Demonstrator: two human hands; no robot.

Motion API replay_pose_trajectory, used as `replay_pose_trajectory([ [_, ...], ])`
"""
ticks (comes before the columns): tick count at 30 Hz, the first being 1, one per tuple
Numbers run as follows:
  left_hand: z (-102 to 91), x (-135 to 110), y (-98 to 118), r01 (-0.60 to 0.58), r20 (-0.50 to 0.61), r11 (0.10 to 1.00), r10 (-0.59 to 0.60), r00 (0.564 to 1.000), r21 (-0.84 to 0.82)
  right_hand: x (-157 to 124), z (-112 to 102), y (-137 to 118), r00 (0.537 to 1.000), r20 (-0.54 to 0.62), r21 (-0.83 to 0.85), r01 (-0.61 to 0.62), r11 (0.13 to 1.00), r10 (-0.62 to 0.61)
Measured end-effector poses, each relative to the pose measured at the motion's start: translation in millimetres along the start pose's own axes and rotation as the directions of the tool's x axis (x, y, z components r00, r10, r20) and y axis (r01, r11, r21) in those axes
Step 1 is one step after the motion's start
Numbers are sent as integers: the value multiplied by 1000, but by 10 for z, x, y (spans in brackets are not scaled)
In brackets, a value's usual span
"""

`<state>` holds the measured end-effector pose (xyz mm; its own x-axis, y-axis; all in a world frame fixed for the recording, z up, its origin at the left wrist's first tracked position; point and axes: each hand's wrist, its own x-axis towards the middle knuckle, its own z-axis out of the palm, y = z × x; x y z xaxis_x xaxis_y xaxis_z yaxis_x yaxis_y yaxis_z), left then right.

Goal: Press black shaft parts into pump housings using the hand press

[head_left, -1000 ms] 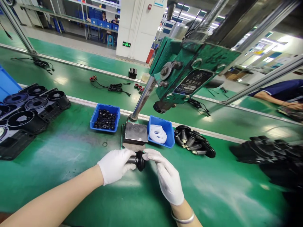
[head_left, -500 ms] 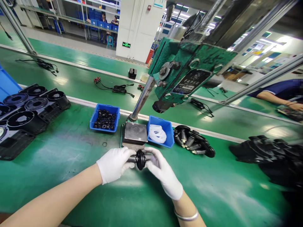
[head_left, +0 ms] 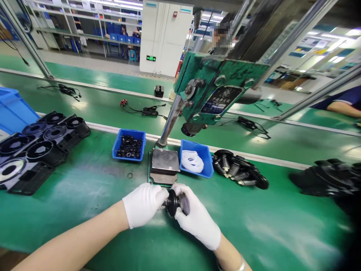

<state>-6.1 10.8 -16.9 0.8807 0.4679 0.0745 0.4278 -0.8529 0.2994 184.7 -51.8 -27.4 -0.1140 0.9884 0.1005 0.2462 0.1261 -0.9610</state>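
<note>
Both my hands wear white gloves and meet over the green bench near its front edge. My left hand [head_left: 143,205] is closed round the shaft end of a small black disc-shaped part [head_left: 172,202]. My right hand [head_left: 196,220] is wrapped round the other side of the same part. Only the black disc shows between the gloves. Just behind the hands lies the metal base plate [head_left: 165,161] of a green hand press [head_left: 214,88].
A blue bin of small black rings [head_left: 129,145] sits left of the plate, a blue bin of white rings [head_left: 197,158] right of it. Finished black parts [head_left: 239,171] lie further right. Black fan housings [head_left: 36,145] are stacked left. Another person's arm [head_left: 342,107] rests far right.
My right hand has slid in from the right and closed over the black part. The view has shifted slightly right and up.
</note>
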Motion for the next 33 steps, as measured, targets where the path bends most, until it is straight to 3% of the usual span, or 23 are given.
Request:
replay_pose_trajectory([
  [5,8,-1,-17,5,43,999,-7,999,48,5,2,50,1000,-13,-118,5,993,-6],
  [10,59,98,109,153,133,979,-171,976,132,-12,101,-40,993,-17,-317,103,943,-114],
  [15,14,180,154,269,130,939,-300,945,215,-66,137,-133,969,-6,-401,223,889,-245],
  [18,-253,78,-57,406,44,869,-434,900,284,-49,16,-91,959,-124,-364,195,911,-255],
  [21,-661,-48,-380,610,-130,715,-607,784,341,16,-87,12,951,-252,-199,130,971,-179],
  [23,-905,-47,-593,683,-212,648,-654,726,338,58,-85,81,967,-240,-78,70,994,-87],
  [25,-1051,58,-784,691,-230,649,-655,720,316,79,-41,126,983,-184,-5,-3,1000,2],
  [29,-1011,465,-1084,657,-139,710,-645,751,253,74,15,149,988,-113,49,-98,994,103],
  [33,-830,802,-1207,694,-85,701,-691,718,165,78,-14,167,987,-97,75,-123,990,130],
])
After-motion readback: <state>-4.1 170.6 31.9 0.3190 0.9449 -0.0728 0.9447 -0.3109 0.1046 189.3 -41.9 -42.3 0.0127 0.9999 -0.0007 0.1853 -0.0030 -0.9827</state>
